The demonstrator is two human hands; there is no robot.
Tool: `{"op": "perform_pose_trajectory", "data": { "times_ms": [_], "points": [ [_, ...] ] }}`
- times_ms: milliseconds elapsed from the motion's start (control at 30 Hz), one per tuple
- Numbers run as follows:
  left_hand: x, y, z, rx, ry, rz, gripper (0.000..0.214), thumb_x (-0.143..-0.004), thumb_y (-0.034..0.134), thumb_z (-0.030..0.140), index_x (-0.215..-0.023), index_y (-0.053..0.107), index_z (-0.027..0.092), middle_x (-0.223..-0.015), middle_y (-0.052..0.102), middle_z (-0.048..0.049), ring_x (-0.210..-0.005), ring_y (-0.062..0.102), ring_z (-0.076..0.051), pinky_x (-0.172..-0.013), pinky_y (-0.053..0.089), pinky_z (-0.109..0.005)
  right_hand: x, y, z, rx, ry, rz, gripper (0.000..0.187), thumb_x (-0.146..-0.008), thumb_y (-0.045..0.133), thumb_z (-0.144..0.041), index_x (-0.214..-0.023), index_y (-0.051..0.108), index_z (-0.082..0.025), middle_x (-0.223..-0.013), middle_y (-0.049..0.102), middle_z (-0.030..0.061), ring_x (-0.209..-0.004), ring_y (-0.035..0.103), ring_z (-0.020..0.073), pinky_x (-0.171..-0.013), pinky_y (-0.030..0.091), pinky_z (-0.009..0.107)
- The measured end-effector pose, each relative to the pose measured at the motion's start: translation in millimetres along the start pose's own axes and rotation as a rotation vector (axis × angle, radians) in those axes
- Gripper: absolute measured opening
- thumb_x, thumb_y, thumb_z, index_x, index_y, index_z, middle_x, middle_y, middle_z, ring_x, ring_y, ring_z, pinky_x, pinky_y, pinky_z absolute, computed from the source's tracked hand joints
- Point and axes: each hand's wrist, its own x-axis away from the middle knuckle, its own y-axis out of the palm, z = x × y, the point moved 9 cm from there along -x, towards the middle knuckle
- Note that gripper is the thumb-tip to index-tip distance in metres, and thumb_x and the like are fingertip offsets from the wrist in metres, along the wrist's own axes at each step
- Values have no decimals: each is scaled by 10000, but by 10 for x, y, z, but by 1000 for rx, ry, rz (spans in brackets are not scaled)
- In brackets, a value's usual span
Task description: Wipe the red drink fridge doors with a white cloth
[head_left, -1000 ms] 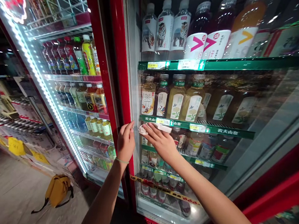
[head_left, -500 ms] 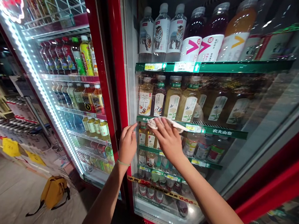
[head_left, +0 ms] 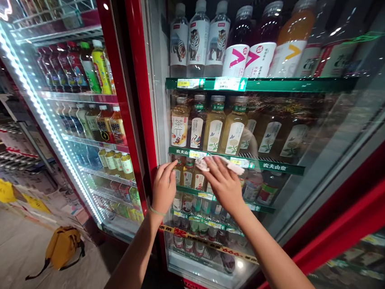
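Observation:
My right hand (head_left: 223, 184) presses a white cloth (head_left: 203, 164) flat against the glass door (head_left: 279, 125) of a drinks fridge. Its fingers lie over the cloth, whose edges stick out on both sides, just below a green shelf strip (head_left: 275, 167). My left hand (head_left: 164, 188) wears a thin band at the wrist and rests by the red door frame (head_left: 145, 99). Its fingers point upward, slightly bent, and hold nothing visible. Behind the glass stand tea bottles (head_left: 215, 127) on the shelf above the cloth, with more bottles on the lower shelves.
A second lit fridge (head_left: 78, 95) full of bottles stands to the left. On the floor at lower left lies a yellow backpack (head_left: 63, 246). Packed goods with yellow tags (head_left: 2, 190) line the far left. Another red frame (head_left: 354, 196) slants across the right side.
My right hand and the cloth have slid a little right and down across the glass, uncovering a price tag on the shelf strip. My left hand stays near the frame. The view has shifted slightly.

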Motion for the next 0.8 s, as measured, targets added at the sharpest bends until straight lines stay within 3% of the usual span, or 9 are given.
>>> {"op": "perform_pose_trajectory", "data": {
  "times_ms": [67, 200, 367, 500, 633, 767, 800],
  "points": [
    [6, 21, 44, -5, 6, 16, 339, -1042, 456, 229, -1325, 642, 252, -1220, 657, -91, -1167, 632, -179, -1031, 542, -345, 45, -42, 116, 14, 80, 24, 426, -1006, 546, -123, -1402, 617, -264, -1630, 421, 34, -1576, 287, 247, -1112, 401, 405],
    [8, 114, 203, -13, 75, 5, 336, -1030, 479, 198, -1318, 645, 250, -1207, 654, -82, -1170, 619, -177, -1046, 526, -348, 89, -49, 30, -13, -71, -1, 421, -1009, 527, -104, -1385, 630, -264, -1605, 466, 6, -1575, 287, 197, -1107, 399, 351],
    [29, 171, 320, -76, 113, 20, 331, -1022, 489, 184, -1299, 660, 247, -1187, 653, -85, -1142, 610, -198, -1013, 527, -371, 159, -165, 263, 35, 119, 80, 372, -1005, 565, -132, -1348, 655, -244, -1585, 493, 49, -1605, 189, 225, -1204, 295, 418],
    [61, 211, 385, -111, 131, 20, 320, -1014, 510, 183, -1285, 670, 241, -1190, 652, -86, -1150, 594, -215, -1024, 509, -394, 232, -138, 172, 0, -35, 3, 389, -1003, 556, -124, -1356, 648, -261, -1579, 506, 12, -1589, 243, 190, -1188, 329, 368],
    [116, 294, 458, -85, 135, 17, 330, -1013, 502, 187, -1293, 667, 252, -1209, 631, -91, -1171, 587, -214, -1037, 508, -396, 335, -225, 441, 59, 196, 42, 413, -1002, 552, -136, -1373, 640, -294, -1594, 480, 38, -1582, 268, 235, -1226, 282, 456],
    [199, 429, 564, -76, 151, 1, 336, -1013, 496, 185, -1293, 668, 254, -1230, 612, -101, -1207, 572, -220, -1080, 486, -428, 426, -243, 366, 65, 13, 22, 324, -999, 581, -144, -1278, 690, -269, -1560, 526, 13, -1591, 235, 197, -1215, 303, 388],
    [218, 460, 592, -80, 155, -2, 337, -1012, 497, 185, -1293, 668, 255, -1239, 607, -105, -1217, 567, -225, -1092, 477, -440, 454, -254, 401, 72, 23, 20, 330, -996, 587, -142, -1284, 687, -268, -1562, 524, 17, -1590, 238, 198, -1214, 303, 388]
  ]
}}
